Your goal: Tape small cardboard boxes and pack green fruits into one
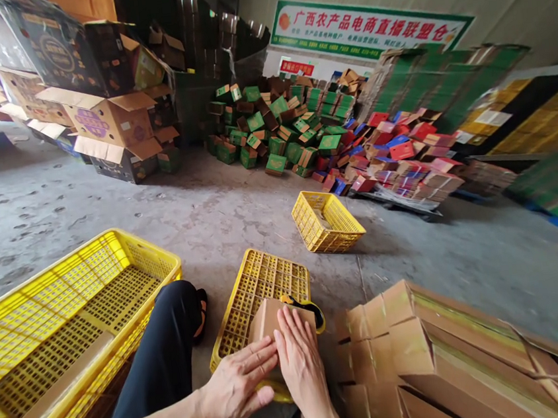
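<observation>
Both my hands press flat on a small brown cardboard box (266, 318), which sits on an upturned yellow plastic crate (260, 271) between my legs. My left hand (241, 380) lies along the near left side of the box, fingers stretched out and pointing right. My right hand (298, 353) rests on the box top with its fingers extended forward. Just behind the box, at its right, is a yellow and black tape dispenser (317, 314), partly hidden by the box and my right hand. The near faces of the box are mostly covered by my hands.
A large yellow crate (149, 256) with a flat cardboard piece in it stands at my left. Bundled flat cartons (412, 334) lie close on my right. Ahead is a smaller yellow crate (332, 236). Farther back are piles of green boxes (277, 162), red boxes (402, 151) and stacked cartons (110, 120).
</observation>
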`<act>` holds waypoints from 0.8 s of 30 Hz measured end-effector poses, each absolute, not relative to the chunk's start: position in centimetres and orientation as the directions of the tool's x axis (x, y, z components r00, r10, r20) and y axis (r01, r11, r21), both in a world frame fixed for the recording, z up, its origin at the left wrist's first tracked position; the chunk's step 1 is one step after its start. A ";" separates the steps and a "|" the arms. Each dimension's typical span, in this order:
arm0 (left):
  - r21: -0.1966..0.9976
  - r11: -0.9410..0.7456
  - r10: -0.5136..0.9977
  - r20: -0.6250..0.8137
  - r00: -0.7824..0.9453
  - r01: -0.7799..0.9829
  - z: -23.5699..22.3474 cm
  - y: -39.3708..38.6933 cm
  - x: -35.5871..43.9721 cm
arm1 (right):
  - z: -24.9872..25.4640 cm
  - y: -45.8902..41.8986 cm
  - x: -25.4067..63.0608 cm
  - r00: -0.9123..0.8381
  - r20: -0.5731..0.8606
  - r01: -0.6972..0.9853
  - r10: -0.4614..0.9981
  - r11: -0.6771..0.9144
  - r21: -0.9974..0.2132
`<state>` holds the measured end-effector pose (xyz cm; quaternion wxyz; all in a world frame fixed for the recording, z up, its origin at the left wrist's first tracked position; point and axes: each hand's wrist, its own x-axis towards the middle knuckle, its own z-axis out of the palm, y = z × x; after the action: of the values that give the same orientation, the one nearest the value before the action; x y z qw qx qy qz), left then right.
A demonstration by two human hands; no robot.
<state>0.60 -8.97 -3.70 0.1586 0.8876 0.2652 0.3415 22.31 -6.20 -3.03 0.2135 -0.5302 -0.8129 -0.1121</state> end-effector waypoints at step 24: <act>0.298 -0.756 0.648 0.466 0.602 0.583 -3.4 -4.6 3.6 | -4.0 -14.3 24.8 -0.335 0.544 0.905 0.769 0.423 -0.041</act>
<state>3.62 -4.60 -3.44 0.0574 0.8933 0.3447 0.2828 24.76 -14.25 -3.97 0.2503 -0.5196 -0.8056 -0.1358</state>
